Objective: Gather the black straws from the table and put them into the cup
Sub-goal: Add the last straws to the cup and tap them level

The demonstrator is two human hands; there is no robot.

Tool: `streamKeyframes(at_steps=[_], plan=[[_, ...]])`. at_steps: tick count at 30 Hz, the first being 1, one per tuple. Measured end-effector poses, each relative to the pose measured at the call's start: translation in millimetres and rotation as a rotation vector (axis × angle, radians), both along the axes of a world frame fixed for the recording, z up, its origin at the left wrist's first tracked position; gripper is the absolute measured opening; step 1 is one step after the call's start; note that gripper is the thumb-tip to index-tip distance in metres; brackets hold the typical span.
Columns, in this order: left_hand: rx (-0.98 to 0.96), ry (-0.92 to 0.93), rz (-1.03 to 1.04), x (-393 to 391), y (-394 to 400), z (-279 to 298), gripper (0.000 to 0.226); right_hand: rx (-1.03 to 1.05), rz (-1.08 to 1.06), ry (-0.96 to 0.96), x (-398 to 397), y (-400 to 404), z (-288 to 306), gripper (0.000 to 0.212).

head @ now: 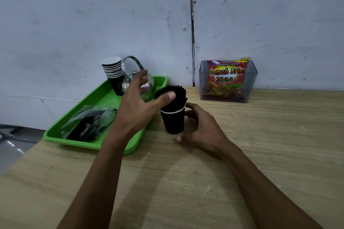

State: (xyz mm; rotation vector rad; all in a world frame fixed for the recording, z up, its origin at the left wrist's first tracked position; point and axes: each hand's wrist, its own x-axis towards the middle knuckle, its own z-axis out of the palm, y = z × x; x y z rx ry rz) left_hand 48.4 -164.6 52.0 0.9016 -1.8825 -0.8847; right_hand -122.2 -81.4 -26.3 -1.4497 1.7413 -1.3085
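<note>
One black cup (174,121) stands mid-table, just right of one green tray (93,98), packed with a bundle of black straws (172,93) too many to count. Left hand (137,106) hovers spread wide, thumb against the straws; right hand (200,126) loosely cups the cup's right side.

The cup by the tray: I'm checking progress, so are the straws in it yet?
In. The black straws stand bunched in the upright black cup, their tops fanning above its rim.
</note>
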Motion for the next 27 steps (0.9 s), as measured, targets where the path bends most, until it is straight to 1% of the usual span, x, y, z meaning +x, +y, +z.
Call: streamKeyframes(at_steps=[3, 6, 9, 12, 15, 16, 18, 21, 27], plan=[[0.003, 0.031, 0.049, 2, 23, -20, 0.104, 0.034, 0.002, -0.065, -18, 12, 9, 0.089], [0.037, 0.05, 0.132, -9, 38, -40, 0.109, 0.067, -0.06, -0.003, -35, 31, 11, 0.071], [0.076, 0.023, 0.2, -22, 41, -53, 0.11, 0.063, -0.095, -0.012, -39, 55, 2, 0.059], [0.097, 0.009, 0.26, -32, 42, -60, 0.095, 0.015, -0.108, 0.059, -34, 73, -8, 0.053], [0.089, -0.028, 0.338, -39, 36, -63, 0.072, -0.013, -0.097, 0.2, -28, 79, -10, 0.049], [0.079, -0.04, 0.352, -41, 34, -63, 0.067, -0.019, -0.093, 0.259, -27, 79, -11, 0.045], [0.064, -0.05, 0.361, -45, 28, -64, 0.064, -0.023, -0.088, 0.353, -25, 78, -12, 0.038], [0.059, -0.063, 0.354, -57, 14, -62, 0.062, -0.021, -0.099, 0.423, -24, 77, -11, 0.031], [0.058, -0.085, 0.293, -99, -28, -57, 0.062, -0.005, -0.135, 0.5, -20, 74, -12, 0.029]])
